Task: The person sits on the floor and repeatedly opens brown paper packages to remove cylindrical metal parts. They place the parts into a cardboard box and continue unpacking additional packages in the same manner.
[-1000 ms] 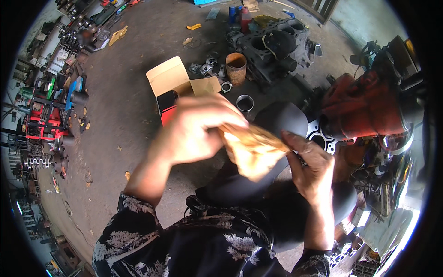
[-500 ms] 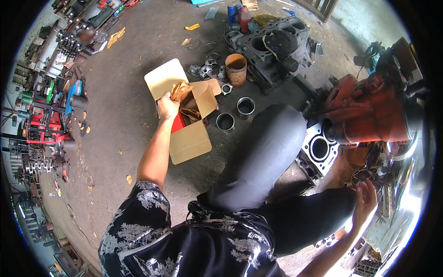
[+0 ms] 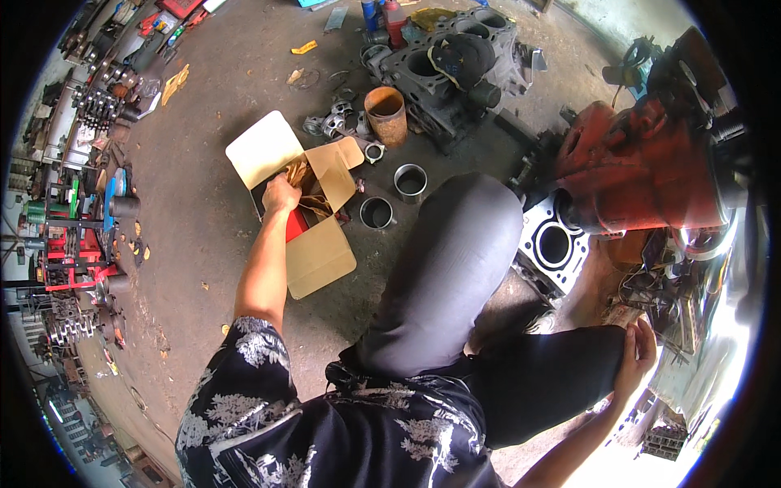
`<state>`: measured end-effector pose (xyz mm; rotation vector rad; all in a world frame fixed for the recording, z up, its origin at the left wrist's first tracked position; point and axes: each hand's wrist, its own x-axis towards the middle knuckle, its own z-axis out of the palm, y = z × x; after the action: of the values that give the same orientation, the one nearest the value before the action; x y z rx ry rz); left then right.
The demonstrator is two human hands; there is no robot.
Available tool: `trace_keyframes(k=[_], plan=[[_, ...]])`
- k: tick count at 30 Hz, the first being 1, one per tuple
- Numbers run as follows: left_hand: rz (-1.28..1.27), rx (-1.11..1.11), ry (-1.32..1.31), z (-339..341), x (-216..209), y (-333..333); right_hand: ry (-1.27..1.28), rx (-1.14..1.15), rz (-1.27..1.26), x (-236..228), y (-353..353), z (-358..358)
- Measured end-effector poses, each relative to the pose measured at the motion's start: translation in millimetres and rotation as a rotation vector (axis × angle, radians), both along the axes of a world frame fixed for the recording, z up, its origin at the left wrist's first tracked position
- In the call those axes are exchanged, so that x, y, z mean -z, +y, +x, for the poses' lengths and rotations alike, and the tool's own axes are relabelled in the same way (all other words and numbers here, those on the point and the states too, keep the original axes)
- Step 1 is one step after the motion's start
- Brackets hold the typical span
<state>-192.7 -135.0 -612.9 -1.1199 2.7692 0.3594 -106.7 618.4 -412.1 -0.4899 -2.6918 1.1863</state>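
My left hand (image 3: pixel 282 196) is closed on crumpled brown paper (image 3: pixel 298 173) and reaches into an open cardboard box (image 3: pixel 321 266) on the floor. The box has its flaps folded out, with a red patch and more brown paper inside. My right hand (image 3: pixel 639 354) rests by my right knee, fingers loosely stretched, holding nothing that I can see. Two metal cylinder sleeves (image 3: pixel 410 182) stand just right of the box, before my left knee. Beyond them are a rusty cylinder (image 3: pixel 386 117) and a small metal ring (image 3: pixel 374 152).
A dark engine block (image 3: pixel 455 65) lies at the far side. On the right stand a large red machine part (image 3: pixel 643 167) and a pale-faced cylinder block (image 3: pixel 561 252). Loose metal parts (image 3: pixel 338 120) lie behind the box. Racks of tools and crankshafts (image 3: pixel 73 236) line the left.
My left hand has lowered deeper into the box with the paper. My right hand has shifted slightly against the knee. The whole view has turned a little, moving the scene leftward.
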Motion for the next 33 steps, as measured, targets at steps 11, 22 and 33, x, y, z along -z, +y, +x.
trace_keyframes(k=[11, 22, 33], plan=[[-0.232, 0.261, -0.562, -42.5, 26.9, -6.2, 0.011, 0.001, 0.005, 1.4, -9.6, -4.6], [-0.324, -0.012, -0.077, 25.7, 33.5, -6.8, 0.106, 0.006, 0.139, -17.0, -50.5, -15.2], [-0.283, -0.450, -0.084, 60.9, 74.8, -1.2, 0.113, 0.025, 0.170, -26.6, -59.4, -16.8]])
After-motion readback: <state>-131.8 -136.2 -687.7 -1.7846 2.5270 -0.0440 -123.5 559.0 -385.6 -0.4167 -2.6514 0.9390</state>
